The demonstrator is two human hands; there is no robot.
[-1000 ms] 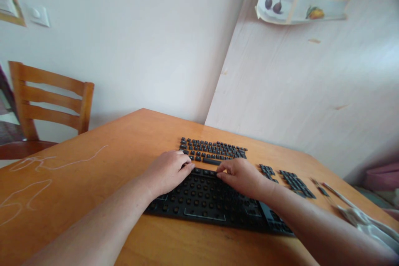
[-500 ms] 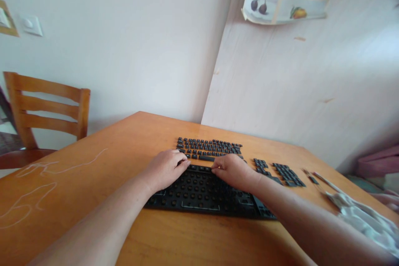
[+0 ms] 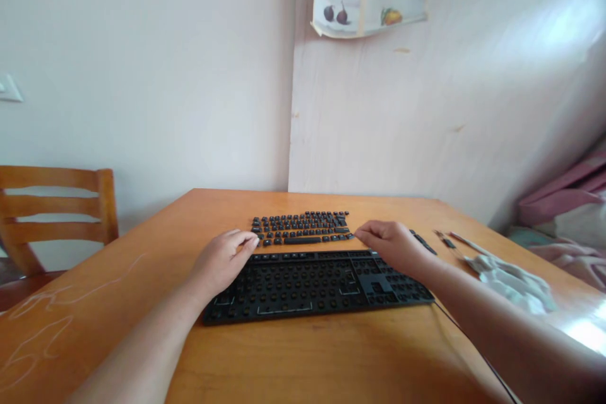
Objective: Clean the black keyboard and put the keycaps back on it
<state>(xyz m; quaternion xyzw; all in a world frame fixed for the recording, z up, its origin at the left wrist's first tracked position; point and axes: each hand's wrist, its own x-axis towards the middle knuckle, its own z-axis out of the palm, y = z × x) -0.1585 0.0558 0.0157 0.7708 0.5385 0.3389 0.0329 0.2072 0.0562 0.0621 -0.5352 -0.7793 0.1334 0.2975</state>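
A black keyboard base (image 3: 303, 284), mostly without its keycaps, lies in front of me with several keycaps (image 3: 294, 256) seated along its far row. Behind it, loose black keycaps (image 3: 300, 225) are laid out in rows, with the long space bar (image 3: 303, 240) in the nearest one. My left hand (image 3: 223, 263) is over the base's far left corner, thumb and fingertips pinched. Beside the right end of the nearest loose row, my right hand (image 3: 392, 245) is closed in a pinch. Whatever either pinch holds is too small to make out.
More loose keycaps (image 3: 423, 242) show partly behind my right hand. Farther right lie a small dark tool (image 3: 447, 242), a thin stick (image 3: 468, 242) and a pale cloth (image 3: 514, 284). A cable (image 3: 466, 331) runs from the base under my right arm. A wooden chair (image 3: 57, 214) stands left.
My hands have moved apart from the middle of the base's far edge, the left one toward its corner and the right one rightward. The view has turned to the right.
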